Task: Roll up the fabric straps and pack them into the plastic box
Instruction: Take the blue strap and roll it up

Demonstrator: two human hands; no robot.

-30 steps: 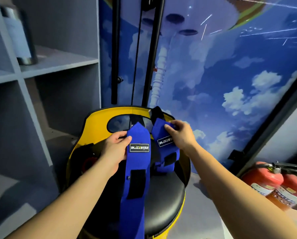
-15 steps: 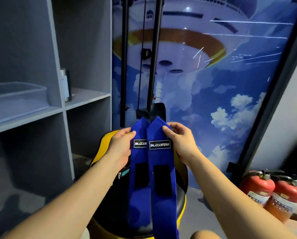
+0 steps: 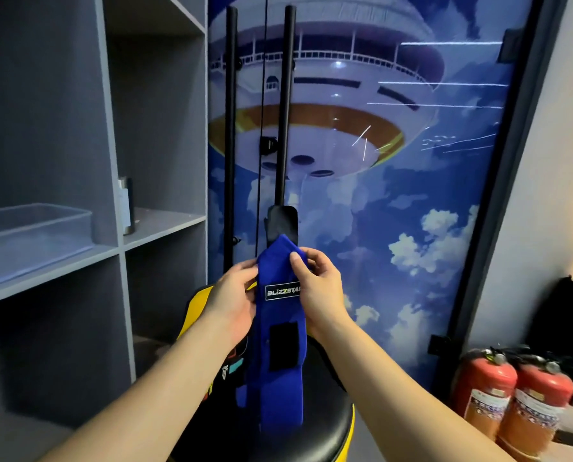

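Two blue fabric straps [image 3: 275, 371] with a BLIZZSTAR label and black hook patches hang stacked one over the other in front of me. My left hand [image 3: 233, 295] holds their left edge near the top. My right hand [image 3: 315, 285] pinches the top right edge with thumb and fingers. A black tab sticks up behind the straps' upper end. The clear plastic box [image 3: 28, 235] sits on a grey shelf at the left, apart from both hands.
A yellow and black machine with a round black seat [image 3: 321, 425] stands below the straps. Two black poles [image 3: 285, 108] rise behind. Grey shelving [image 3: 118, 161] fills the left, with a metal bottle [image 3: 126, 205]. Two red fire extinguishers [image 3: 511, 395] stand at the right.
The two straps, side by side before, now lie one over the other. Both hands have lifted them higher and closer together, and the view has tilted up.
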